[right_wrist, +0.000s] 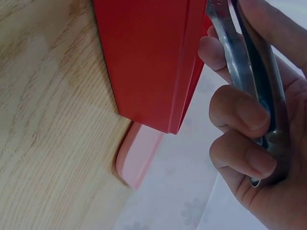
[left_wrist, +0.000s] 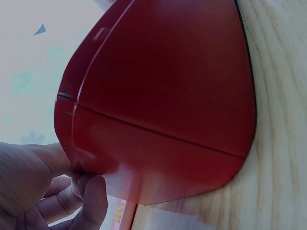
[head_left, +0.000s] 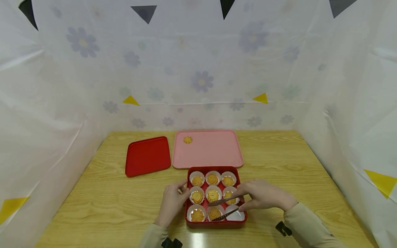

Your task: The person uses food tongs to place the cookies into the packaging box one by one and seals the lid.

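Note:
A red box (head_left: 217, 225) stands on the table with white paper cups (head_left: 213, 171) set in rows. Piped cookies (head_left: 197, 197) sit in all of these cups except the front right one (head_left: 237, 216), which holds no cookie. At the box's left side my left hand (head_left: 174, 200) pinches the rim between thumb and fingers, as the left wrist view also shows. My right hand (head_left: 265, 195) holds metal tongs (head_left: 222, 201), fingers curled round the handle in the right wrist view. The tongs' arms are spread, with their tips around the cookie (head_left: 214, 213) in the front middle cup; contact is unclear.
Behind the box lies a pink tray (head_left: 211, 151) with one cookie (head_left: 187, 140) near its back left corner. A red lid (head_left: 148, 156) lies left of the tray. Pale flower-printed sheets (head_left: 201, 69) enclose the wooden table (head_left: 124, 206) at the back and sides.

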Tool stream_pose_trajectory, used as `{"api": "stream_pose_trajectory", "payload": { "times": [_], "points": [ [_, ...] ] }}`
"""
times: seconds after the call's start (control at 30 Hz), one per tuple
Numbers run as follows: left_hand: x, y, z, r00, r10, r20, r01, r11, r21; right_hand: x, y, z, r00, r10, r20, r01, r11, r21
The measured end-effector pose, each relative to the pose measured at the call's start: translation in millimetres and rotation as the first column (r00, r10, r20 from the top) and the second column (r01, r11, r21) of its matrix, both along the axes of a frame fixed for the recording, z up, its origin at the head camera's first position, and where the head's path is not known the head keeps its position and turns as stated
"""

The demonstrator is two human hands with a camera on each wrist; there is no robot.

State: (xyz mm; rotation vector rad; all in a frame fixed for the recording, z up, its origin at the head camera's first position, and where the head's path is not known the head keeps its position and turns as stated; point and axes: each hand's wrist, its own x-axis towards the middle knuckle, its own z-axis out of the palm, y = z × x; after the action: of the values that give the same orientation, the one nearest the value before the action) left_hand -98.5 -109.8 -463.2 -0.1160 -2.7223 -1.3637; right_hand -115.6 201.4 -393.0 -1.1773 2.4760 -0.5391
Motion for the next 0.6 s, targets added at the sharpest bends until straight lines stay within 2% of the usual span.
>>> {"api": "stream_pose_trajectory", "payload": {
  "times": [0.4, 0.6],
  "points": [
    [0.1, -0.3, -0.5, 1.0, 0.003, 0.01, -0.004, 1.0, 0.011, -2.8, 3.3, -3.6, 0.998, -0.01, 0.054, 0.015, 0.996, -0.09],
    [-0.1, -0.2, -0.5, 1.0, 0.003, 0.021, -0.004, 1.0, 0.017, -10.7, 7.2, -15.1, 0.986, -0.002, 0.169, 0.04, 0.975, -0.217]
  ]
}}
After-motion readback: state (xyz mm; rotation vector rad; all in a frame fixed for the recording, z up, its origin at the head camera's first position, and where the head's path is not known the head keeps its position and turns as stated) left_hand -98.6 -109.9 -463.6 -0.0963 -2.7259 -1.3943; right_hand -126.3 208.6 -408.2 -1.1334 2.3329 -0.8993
